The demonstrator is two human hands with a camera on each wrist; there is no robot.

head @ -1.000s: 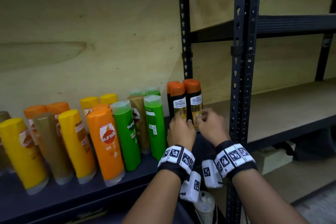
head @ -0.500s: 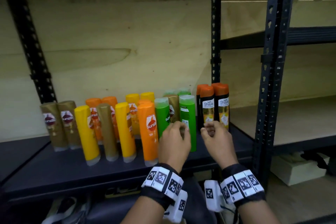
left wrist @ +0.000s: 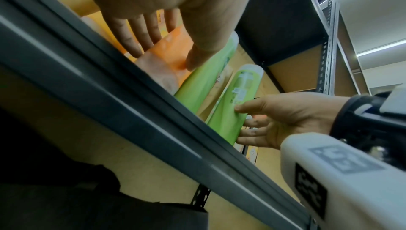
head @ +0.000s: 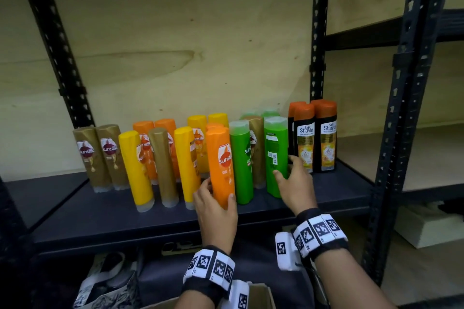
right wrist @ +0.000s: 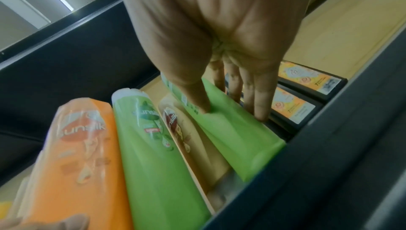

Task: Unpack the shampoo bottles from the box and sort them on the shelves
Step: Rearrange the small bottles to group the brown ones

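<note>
Several shampoo bottles stand in rows on the dark shelf (head: pixel 150 223): brown, yellow, orange, green, and black ones with orange caps (head: pixel 326 138) at the right. My left hand (head: pixel 218 190) grips the front orange bottle (head: pixel 221 158) low down, fingers on its left side and thumb on its right; the left wrist view shows the same orange bottle (left wrist: pixel 173 49). My right hand (head: pixel 283 167) holds the right green bottle (head: pixel 275 148), thumb on its front and fingers along its right side, next to the black bottles. The right wrist view confirms this hold on the green bottle (right wrist: pixel 232 129).
A black perforated upright (head: pixel 401 108) stands right of the bottles, with a bare wooden shelf (head: pixel 414 153) in the bay beyond it. A cardboard box edge (head: pixel 261 293) shows below my wrists. A patterned bag (head: pixel 108 281) lies under the shelf at left.
Both hands left the black orange-capped bottles and moved left. The left hand now grips the orange bottle and the right the green one. The head view shifted left and back.
</note>
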